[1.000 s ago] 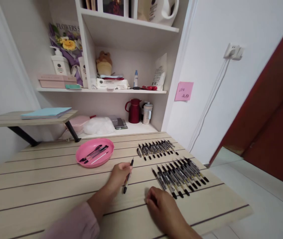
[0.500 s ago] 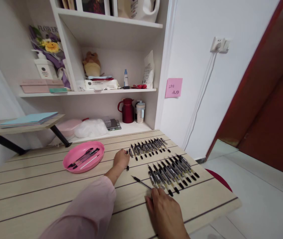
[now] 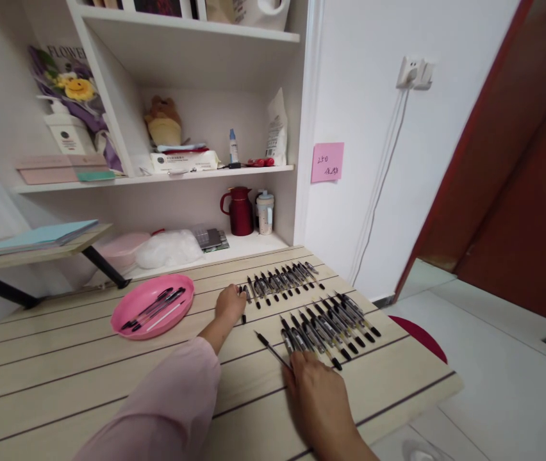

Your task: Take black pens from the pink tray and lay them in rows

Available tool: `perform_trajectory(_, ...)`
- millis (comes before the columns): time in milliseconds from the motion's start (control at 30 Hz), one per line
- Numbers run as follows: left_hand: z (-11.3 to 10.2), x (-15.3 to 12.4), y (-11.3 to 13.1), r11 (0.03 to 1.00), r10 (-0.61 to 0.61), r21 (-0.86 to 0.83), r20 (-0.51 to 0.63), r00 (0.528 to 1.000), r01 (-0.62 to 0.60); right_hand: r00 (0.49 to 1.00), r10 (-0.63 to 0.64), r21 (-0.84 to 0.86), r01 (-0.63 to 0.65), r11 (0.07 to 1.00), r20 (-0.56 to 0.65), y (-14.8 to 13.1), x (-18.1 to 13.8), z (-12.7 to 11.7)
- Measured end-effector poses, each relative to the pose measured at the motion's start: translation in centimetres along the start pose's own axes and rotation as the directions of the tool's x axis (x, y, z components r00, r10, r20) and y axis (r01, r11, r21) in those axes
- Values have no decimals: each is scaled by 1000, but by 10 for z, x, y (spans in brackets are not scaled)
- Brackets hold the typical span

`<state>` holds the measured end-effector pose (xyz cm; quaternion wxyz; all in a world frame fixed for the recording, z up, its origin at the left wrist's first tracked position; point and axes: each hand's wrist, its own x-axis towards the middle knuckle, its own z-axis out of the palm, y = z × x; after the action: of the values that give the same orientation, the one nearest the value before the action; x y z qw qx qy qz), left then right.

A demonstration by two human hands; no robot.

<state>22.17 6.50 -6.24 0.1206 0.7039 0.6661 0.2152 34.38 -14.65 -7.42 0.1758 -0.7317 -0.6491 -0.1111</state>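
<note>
My left hand (image 3: pixel 229 307) reaches to the left end of the far row of pens (image 3: pixel 280 285). Its fingers are closed on a black pen (image 3: pixel 243 317), which they partly cover. Nearer to me, my right hand (image 3: pixel 318 387) rests on the table, its fingers closed around the back part of a slim pen (image 3: pixel 273 350) whose black grip and tip point up and left. Beside that hand lies a second slanted row of pens (image 3: pixel 328 326) with black parts and clear barrels. A pink dish (image 3: pixel 118 320) at the left holds several dark pens and one white stick (image 3: pixel 166 315).
The striped wooden table (image 3: pixel 85 378) stands against a white shelf unit (image 3: pixel 191 32). On its lowest shelf are a red jug (image 3: pixel 241 211), a pale cup (image 3: pixel 265 213) and a white plastic bag (image 3: pixel 170 250). A small raised stand (image 3: pixel 81 243) with blue paper is at the left.
The view has shifted slightly. My right hand has moved up a little against the near row, still with the slim pen. My left hand stays at the end of the far row.
</note>
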Motion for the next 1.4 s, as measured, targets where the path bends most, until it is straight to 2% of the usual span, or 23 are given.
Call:
perform_trajectory(367, -3, 1, 12, 1000, 0, 20, 25, 1000, 0, 998, 11, 23, -10, 1000, -57, 1, -9, 2)
perform_trajectory(633, -5, -8, 18, 997, 18, 67, 108, 994, -26, 996, -2, 55, 6, 998, -85, 3, -12, 6)
perform_trajectory(967, -2, 5, 24, 996, 49, 72, 83, 995, -55, 996, 26, 56, -21, 998, -81, 2, -11, 5)
perform_trajectory(1400, 1, 4, 16, 994, 106, -12, 74, 992, -105, 992, 101, 63, -97, 993, -72, 0, -8, 1)
